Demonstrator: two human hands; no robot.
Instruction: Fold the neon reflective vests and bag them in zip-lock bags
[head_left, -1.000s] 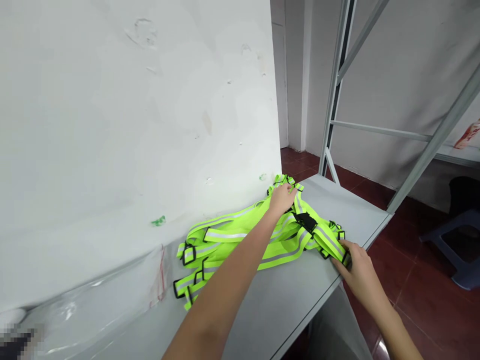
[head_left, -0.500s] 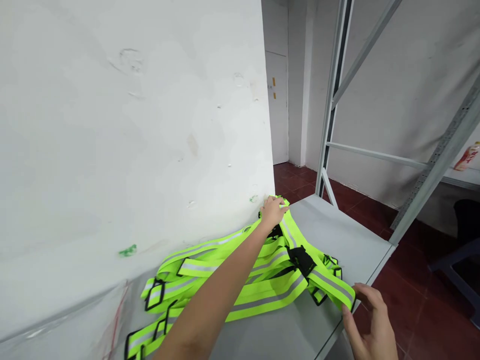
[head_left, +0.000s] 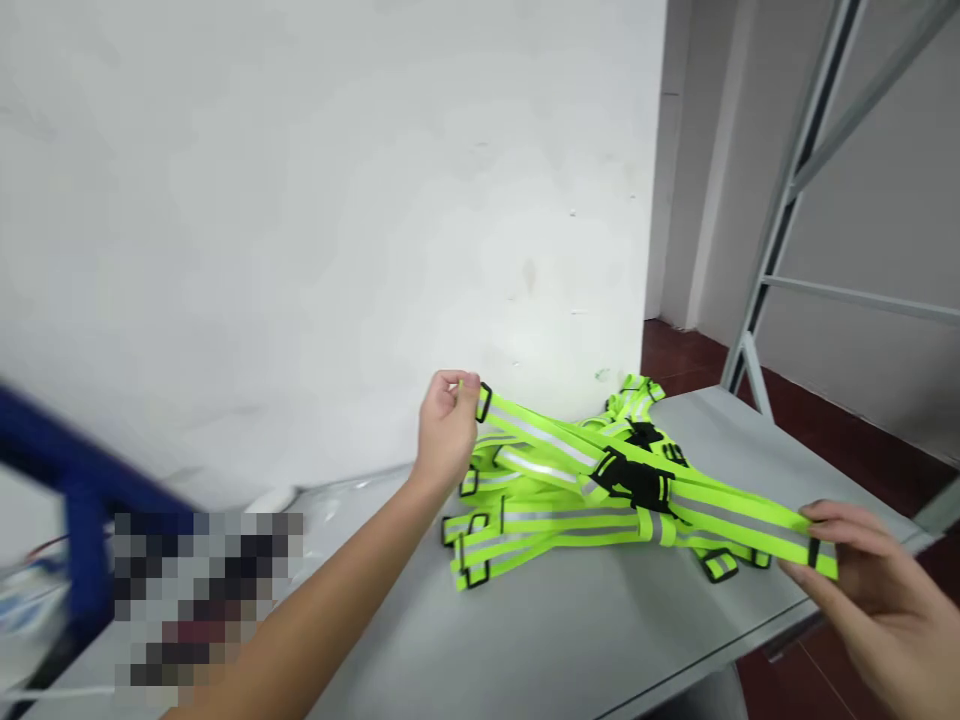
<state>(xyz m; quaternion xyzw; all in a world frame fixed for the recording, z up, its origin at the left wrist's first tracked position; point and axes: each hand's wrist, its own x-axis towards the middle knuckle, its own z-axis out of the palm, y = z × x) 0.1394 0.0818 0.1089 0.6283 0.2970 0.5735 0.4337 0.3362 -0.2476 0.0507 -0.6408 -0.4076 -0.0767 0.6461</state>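
Observation:
A neon-green reflective strap [head_left: 570, 455] with grey stripes and a black buckle [head_left: 637, 482] is stretched between my hands above the grey table [head_left: 570, 630]. My left hand [head_left: 446, 435] pinches its left end, raised near the white wall. My right hand [head_left: 874, 590] grips its right end at the table's near right edge. Under the strap lies a pile of more neon-green straps [head_left: 540, 520] with black loops.
A white wall [head_left: 337, 220] stands close behind the table. A grey metal rack frame [head_left: 787, 210] rises at the right over dark red floor tiles [head_left: 847, 430]. A blue bar [head_left: 75, 480] and clear plastic [head_left: 330, 500] sit at the left.
My left hand left the far end of the pile and lifted a strap end up and to the left. My right hand pulled the other end rightward. The view swung left.

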